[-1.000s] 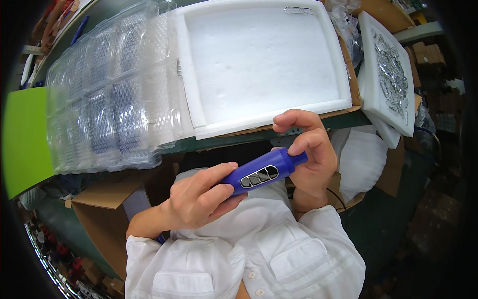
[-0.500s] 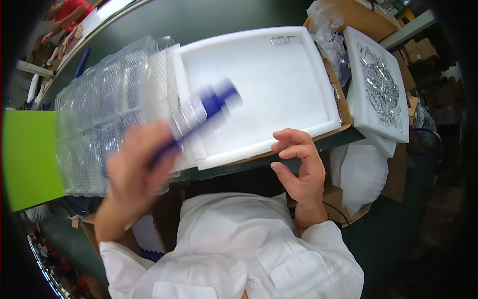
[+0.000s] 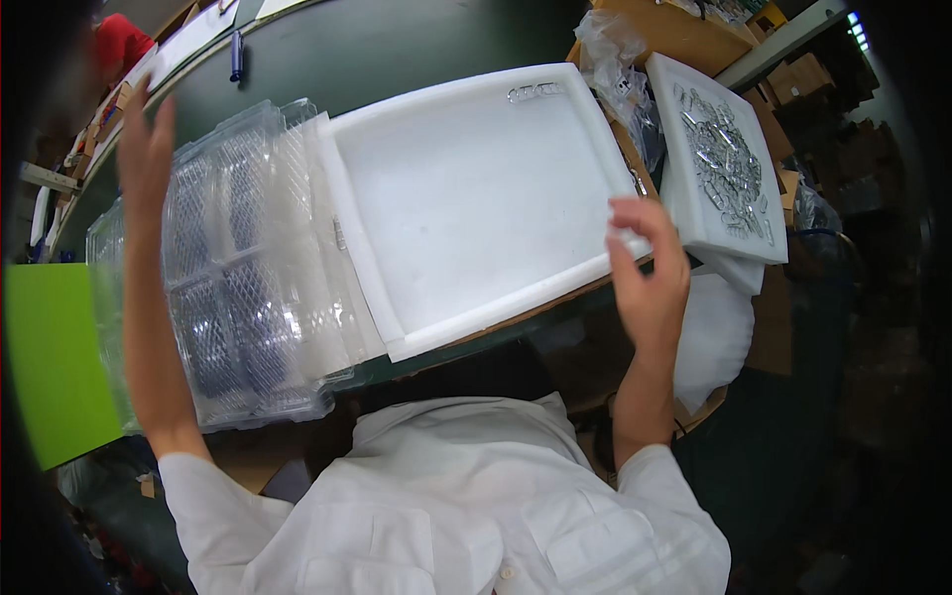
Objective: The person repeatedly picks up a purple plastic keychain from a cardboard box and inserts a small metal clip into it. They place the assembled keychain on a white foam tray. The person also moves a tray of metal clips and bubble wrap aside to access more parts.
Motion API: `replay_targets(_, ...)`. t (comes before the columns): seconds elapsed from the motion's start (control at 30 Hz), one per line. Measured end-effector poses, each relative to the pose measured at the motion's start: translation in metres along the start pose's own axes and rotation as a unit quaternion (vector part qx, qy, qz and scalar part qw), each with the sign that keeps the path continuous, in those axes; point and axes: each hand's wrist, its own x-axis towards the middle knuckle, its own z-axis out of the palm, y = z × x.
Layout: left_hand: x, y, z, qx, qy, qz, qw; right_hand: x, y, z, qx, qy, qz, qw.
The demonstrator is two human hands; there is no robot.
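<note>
My left hand reaches far out at the upper left, past the clear plastic trays. It is blurred, but its fingers are stretched and apart, and I see nothing in them. On the dark green table lies a dark blue, pen-like rod, to the right of that hand. My right hand hovers at the right rim of the white foam tray, fingers loosely curled and thumb apart. Several small shiny, loop-like pieces sit in a row at the tray's far right corner.
A second white foam tray at the right bears a heap of shiny small pieces. Clear plastic bags and a cardboard box stand behind. A bright green board is at the left. A person in red is at the far left.
My left hand has let go of the blue rod, which now lies on the far table, and has stretched outward. My right hand has moved right to the foam tray's rim. The view has shifted slightly.
</note>
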Motion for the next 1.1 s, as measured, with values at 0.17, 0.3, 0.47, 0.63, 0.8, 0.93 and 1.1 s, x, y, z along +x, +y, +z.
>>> replay_targets(0.17,-0.163,0.031,-0.179,-0.075,0.089,-0.091,0.989,0.102,0.053,0.029,-0.145,-0.071,-0.127,0.979)
replay_targets(0.3,-0.347,0.039,-0.29,0.01,0.27,-0.277,0.922,0.176,0.141,0.108,-0.299,-0.166,-0.229,0.912)
replay_targets(0.47,-0.575,0.067,-0.324,-0.009,0.168,-0.65,0.741,0.211,0.218,0.085,-0.343,-0.228,-0.223,0.883)
replay_targets(0.63,-0.801,0.152,-0.415,0.161,0.171,-0.811,0.536,0.206,0.192,0.109,-0.283,-0.276,-0.128,0.909)
replay_targets(0.8,-0.876,0.168,-0.485,0.334,0.133,-0.815,0.453,0.191,0.191,0.093,-0.318,-0.288,-0.137,0.893)
replay_targets(0.93,-0.872,0.139,-0.436,0.271,-0.055,-0.759,0.59,0.179,0.164,0.083,-0.334,-0.279,-0.079,0.897)
replay_targets(1.1,-0.892,0.07,-0.402,0.3,-0.187,-0.687,0.636,0.149,0.15,0.056,-0.221,-0.273,-0.021,0.936)
